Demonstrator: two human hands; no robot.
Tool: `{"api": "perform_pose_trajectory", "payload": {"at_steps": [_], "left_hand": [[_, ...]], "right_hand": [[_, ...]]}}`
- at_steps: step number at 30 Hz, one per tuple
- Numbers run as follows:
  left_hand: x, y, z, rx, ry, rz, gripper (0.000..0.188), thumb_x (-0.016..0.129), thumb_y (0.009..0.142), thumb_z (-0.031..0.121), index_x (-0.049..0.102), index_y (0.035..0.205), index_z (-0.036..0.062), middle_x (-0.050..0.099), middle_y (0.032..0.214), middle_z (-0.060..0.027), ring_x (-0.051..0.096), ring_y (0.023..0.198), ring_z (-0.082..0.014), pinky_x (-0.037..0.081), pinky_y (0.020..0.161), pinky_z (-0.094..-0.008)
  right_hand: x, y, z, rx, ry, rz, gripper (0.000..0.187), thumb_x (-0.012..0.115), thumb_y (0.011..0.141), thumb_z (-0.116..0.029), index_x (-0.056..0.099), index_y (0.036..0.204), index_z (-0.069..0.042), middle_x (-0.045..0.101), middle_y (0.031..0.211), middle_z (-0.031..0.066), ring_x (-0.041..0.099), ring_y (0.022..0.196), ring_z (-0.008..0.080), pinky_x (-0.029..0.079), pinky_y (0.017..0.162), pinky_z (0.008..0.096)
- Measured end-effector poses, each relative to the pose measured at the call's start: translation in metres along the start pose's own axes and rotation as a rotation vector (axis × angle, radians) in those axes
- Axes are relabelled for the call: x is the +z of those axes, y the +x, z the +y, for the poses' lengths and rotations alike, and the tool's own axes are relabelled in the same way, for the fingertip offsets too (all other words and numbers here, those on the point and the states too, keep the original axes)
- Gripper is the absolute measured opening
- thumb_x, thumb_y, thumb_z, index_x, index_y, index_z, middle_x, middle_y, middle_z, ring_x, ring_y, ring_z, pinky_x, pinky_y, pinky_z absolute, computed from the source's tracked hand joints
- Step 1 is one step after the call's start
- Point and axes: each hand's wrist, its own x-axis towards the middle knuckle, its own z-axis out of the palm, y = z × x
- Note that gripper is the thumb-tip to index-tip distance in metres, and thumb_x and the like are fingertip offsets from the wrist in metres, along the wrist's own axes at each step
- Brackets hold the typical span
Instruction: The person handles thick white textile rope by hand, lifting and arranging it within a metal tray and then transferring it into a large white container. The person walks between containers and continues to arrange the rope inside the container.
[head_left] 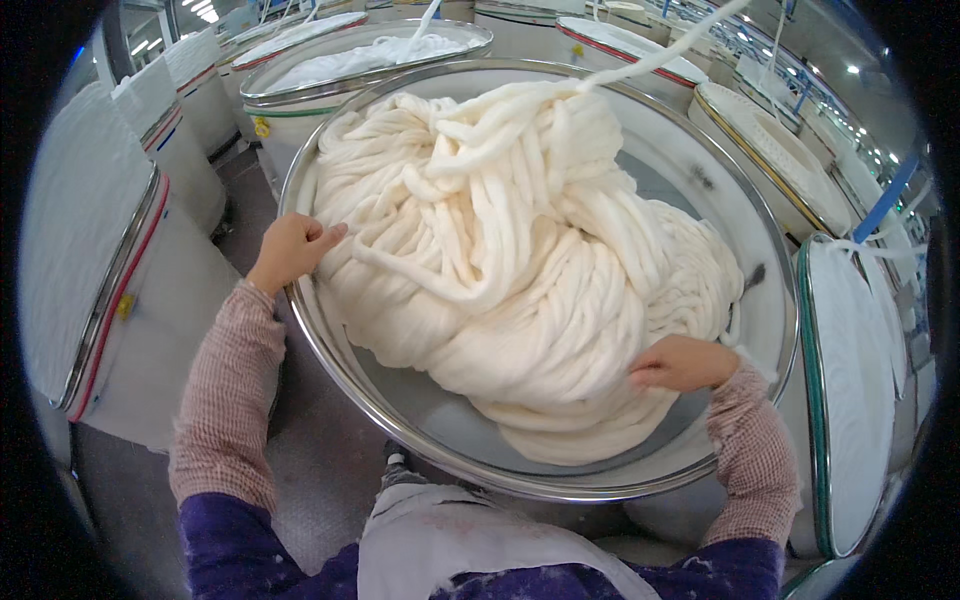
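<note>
A thick heap of cream-white cotton sliver [560, 320] lies in loose ropes and folds inside a large round can with a shiny metal rim [420, 455]. My left hand [290, 252] is closed at the can's left rim, its thumb and forefinger against the edge of the heap; what its curled fingers grip is hidden. On the near right side of the heap, my right hand [685, 364] has its fingers closed on the sliver. One strand of sliver [665, 58] runs from the top of the heap up and out at the upper right.
Another can filled with white sliver [370, 65] stands just behind. Tall cans flank me, one with a red band [120, 290] at left and one with a green band [815, 400] at right. Grey floor [330, 470] shows at lower left. A blue post [888, 195] rises at right.
</note>
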Motion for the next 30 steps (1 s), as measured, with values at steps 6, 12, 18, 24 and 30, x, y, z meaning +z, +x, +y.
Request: {"api": "perform_pose_trajectory", "payload": {"at_steps": [6,12,18,24,30], "left_hand": [[0.002,0.000,-0.009,0.159,-0.212,0.044,0.055,0.066,0.092,0.035,0.047,0.052,0.0022,0.036,0.049,0.0063,0.029,0.044,-0.0054,0.023,0.039,-0.0282],[0.003,0.009,-0.015,0.190,-0.607,0.102,0.054,0.064,0.094,0.029,0.046,0.051,0.0020,0.036,0.048,0.0083,0.027,0.045,-0.0028,0.020,0.040,-0.0266],[0.009,0.034,-0.034,0.384,-0.628,0.128,0.053,0.063,0.095,0.025,0.044,0.052,-0.0002,0.032,0.047,0.0063,0.026,0.048,-0.0025,0.018,0.041,-0.0276],[0.014,0.047,-0.052,0.413,-0.406,0.169,0.054,0.064,0.090,0.034,0.051,0.055,-0.0046,0.034,0.043,-0.0070,0.030,0.039,-0.0150,0.028,0.042,-0.0347],[0.024,0.056,-0.066,0.494,-0.278,0.161,0.058,0.061,0.091,0.044,0.056,0.059,-0.0042,0.041,0.047,-0.0119,0.037,0.042,-0.0207,0.031,0.046,-0.0391]], "right_hand": [[0.023,-0.082,0.020,0.557,-0.211,1.000,0.043,0.058,0.091,-0.036,0.065,0.076,0.004,0.060,0.063,0.0175,0.056,0.055,0.0288,0.043,0.056,0.0389],[0.076,-0.102,0.014,0.867,-0.031,0.954,0.047,0.062,0.088,-0.037,0.066,0.057,-0.002,0.060,0.050,0.0095,0.062,0.050,0.0255,0.048,0.056,0.0375],[0.084,-0.083,0.001,0.994,-0.043,1.006,0.046,0.064,0.088,-0.033,0.064,0.056,0.000,0.060,0.049,0.0082,0.061,0.049,0.0211,0.049,0.056,0.0354],[0.117,-0.075,-0.002,0.836,0.041,1.365,0.042,0.061,0.091,-0.032,0.067,0.071,0.004,0.067,0.064,0.0118,0.064,0.058,0.0189,0.050,0.062,0.0330],[0.180,-0.052,-0.049,0.656,0.066,2.065,0.038,0.043,0.101,-0.029,0.065,0.103,0.003,0.068,0.101,0.0144,0.063,0.091,0.0212,0.047,0.084,0.0327]]}}
